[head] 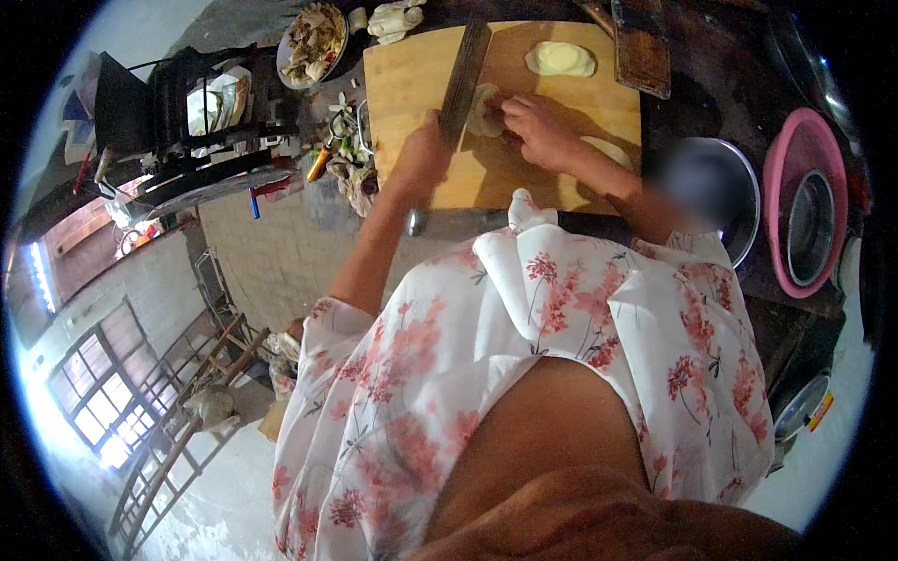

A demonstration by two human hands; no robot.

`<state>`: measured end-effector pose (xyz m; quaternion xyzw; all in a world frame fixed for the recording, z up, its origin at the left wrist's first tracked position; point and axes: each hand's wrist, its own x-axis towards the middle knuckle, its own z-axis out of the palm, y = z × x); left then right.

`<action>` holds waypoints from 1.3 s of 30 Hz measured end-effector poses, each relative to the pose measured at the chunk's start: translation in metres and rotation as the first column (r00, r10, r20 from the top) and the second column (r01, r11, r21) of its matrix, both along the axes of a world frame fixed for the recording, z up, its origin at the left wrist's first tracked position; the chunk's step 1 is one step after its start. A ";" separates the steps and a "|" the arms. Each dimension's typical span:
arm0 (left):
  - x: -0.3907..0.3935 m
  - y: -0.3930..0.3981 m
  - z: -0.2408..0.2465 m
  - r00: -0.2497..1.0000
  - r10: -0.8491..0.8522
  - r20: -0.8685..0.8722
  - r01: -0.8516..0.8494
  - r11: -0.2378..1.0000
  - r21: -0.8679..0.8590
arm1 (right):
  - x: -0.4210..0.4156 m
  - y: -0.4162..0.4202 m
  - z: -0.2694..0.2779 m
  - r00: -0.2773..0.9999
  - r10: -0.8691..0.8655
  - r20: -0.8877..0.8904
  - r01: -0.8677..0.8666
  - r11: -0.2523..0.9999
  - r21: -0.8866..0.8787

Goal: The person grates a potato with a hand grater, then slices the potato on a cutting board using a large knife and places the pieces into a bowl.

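A wooden cutting board lies before me. My left hand is closed around the handle end of a broad, dark cleaver, its blade reaching towards the board's far edge. Just right of the blade, the fingers of my right hand rest at a pale cut piece, which looks like peeled potato and is partly covered by the hand. Another pale yellow peeled piece lies flat near the far right. A third pale piece shows beyond my right forearm, partly hidden by it.
A plate of food scraps stands at the back left. Left of the board lie an orange-handled peeler and peelings. A dark wooden slab overlaps the right corner. Further right are a blurred metal-rimmed vessel and a pink basin holding a metal bowl.
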<state>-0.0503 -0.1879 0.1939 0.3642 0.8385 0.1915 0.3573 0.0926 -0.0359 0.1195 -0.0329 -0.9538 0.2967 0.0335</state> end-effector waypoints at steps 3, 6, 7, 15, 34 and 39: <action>0.001 0.003 0.011 0.999 0.004 0.043 -0.002 0.999 -0.055 | 0.003 -0.003 -0.017 0.998 -0.033 -0.054 0.037 0.996 0.077; 0.020 0.002 0.012 0.989 0.128 0.073 -0.126 0.991 -0.034 | 0.000 -0.003 -0.021 0.998 -0.018 -0.058 0.020 1.000 0.022; 0.016 0.002 0.011 0.993 0.095 0.074 -0.093 0.995 -0.036 | -0.001 -0.002 -0.018 0.999 -0.005 -0.051 0.004 1.000 -0.011; 0.019 -0.005 0.000 0.994 0.110 0.020 -0.110 0.994 -0.004 | -0.002 -0.006 -0.018 1.000 -0.008 -0.003 0.008 1.000 0.005; 0.020 0.006 -0.001 0.994 0.093 0.053 -0.092 0.996 -0.005 | 0.000 -0.005 -0.015 1.000 -0.014 -0.015 0.014 1.000 0.012; 0.004 0.009 0.004 0.998 -0.028 0.049 0.028 0.999 -0.018 | 0.003 -0.008 -0.043 0.996 -0.082 -0.027 0.081 0.997 -0.013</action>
